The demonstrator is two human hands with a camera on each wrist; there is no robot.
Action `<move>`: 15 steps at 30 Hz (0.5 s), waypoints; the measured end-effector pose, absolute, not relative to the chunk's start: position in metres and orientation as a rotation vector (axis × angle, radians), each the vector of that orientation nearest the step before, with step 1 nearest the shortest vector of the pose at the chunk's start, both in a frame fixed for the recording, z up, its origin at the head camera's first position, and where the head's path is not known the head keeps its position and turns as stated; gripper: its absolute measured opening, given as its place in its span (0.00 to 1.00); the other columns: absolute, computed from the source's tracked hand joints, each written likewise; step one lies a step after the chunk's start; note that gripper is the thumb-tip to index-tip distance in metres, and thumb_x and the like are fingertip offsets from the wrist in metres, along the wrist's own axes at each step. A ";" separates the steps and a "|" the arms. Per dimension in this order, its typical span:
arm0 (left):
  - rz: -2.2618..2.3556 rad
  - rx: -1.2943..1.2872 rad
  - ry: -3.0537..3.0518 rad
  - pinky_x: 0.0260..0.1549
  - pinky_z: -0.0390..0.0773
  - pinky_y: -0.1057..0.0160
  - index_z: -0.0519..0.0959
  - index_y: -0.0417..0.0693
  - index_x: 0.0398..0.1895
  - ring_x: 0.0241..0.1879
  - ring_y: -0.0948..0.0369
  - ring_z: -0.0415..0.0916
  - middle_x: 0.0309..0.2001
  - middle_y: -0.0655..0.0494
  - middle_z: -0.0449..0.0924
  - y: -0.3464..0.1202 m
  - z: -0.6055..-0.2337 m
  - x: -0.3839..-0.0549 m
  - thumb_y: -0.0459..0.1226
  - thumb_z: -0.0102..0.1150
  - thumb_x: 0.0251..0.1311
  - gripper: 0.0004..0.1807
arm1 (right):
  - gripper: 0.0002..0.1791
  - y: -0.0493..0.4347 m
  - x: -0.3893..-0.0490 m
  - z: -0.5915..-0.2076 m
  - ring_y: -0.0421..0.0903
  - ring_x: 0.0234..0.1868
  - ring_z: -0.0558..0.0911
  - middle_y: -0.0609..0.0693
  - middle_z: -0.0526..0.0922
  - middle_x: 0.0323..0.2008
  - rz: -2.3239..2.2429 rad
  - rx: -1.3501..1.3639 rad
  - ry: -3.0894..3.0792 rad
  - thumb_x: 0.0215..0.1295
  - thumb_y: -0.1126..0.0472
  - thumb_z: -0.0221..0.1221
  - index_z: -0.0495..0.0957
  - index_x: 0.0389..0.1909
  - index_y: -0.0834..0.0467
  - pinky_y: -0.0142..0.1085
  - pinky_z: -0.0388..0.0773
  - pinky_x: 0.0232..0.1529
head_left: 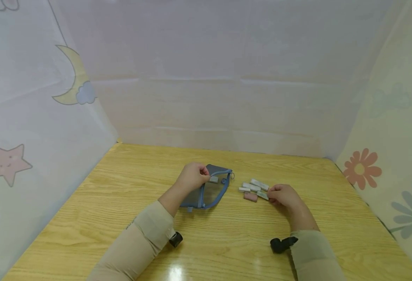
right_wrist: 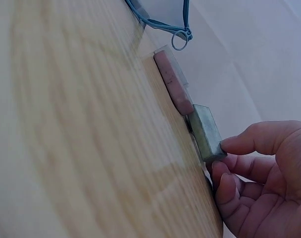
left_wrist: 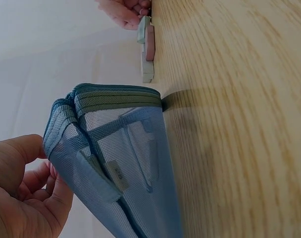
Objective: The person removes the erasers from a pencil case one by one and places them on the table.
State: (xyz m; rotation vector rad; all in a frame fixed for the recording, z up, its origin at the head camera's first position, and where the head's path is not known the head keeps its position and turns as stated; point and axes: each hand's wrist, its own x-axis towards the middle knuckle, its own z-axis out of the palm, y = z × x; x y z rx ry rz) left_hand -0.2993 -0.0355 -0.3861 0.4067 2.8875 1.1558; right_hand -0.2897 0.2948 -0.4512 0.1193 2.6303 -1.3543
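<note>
My left hand [head_left: 193,177] pinches the upper edge of a blue mesh zipper pouch [head_left: 192,198], whose zipped mouth gapes toward the right. Through the mesh and the opening show a small grey block [head_left: 213,179] and a round blue piece [head_left: 224,181]. Over on the right, my right hand [head_left: 284,196] pinches one end of a pale green eraser [right_wrist: 207,131] between thumb and fingers, low over the table. Beside it lie a pink eraser [head_left: 251,197] and several whitish block-shaped erasers [head_left: 260,184] in a loose cluster.
Everything lies on a wood-grain table [head_left: 139,168]. A printed cloth backdrop [head_left: 209,109] rises behind and on both sides. A metal ring [right_wrist: 179,40] hangs at the pouch's corner, facing the erasers. Black wrist cameras [head_left: 281,245] sit on both sleeves.
</note>
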 end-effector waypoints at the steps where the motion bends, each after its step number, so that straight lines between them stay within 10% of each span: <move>1: 1.154 0.407 2.888 0.22 0.70 0.66 0.78 0.52 0.19 0.22 0.62 0.70 0.22 0.60 0.75 -0.035 -0.386 -0.300 0.36 0.59 0.52 0.06 | 0.09 0.295 -0.290 -0.451 0.43 0.27 0.77 0.50 0.79 0.24 -1.352 0.120 2.631 0.60 0.63 0.56 0.77 0.33 0.67 0.36 0.75 0.29; 15: 1.149 0.408 2.882 0.23 0.70 0.66 0.78 0.52 0.19 0.22 0.62 0.70 0.22 0.61 0.75 -0.035 -0.384 -0.301 0.37 0.59 0.52 0.06 | 0.10 0.298 -0.289 -0.446 0.43 0.26 0.77 0.51 0.79 0.23 -1.396 0.028 2.589 0.58 0.60 0.58 0.79 0.29 0.65 0.35 0.76 0.28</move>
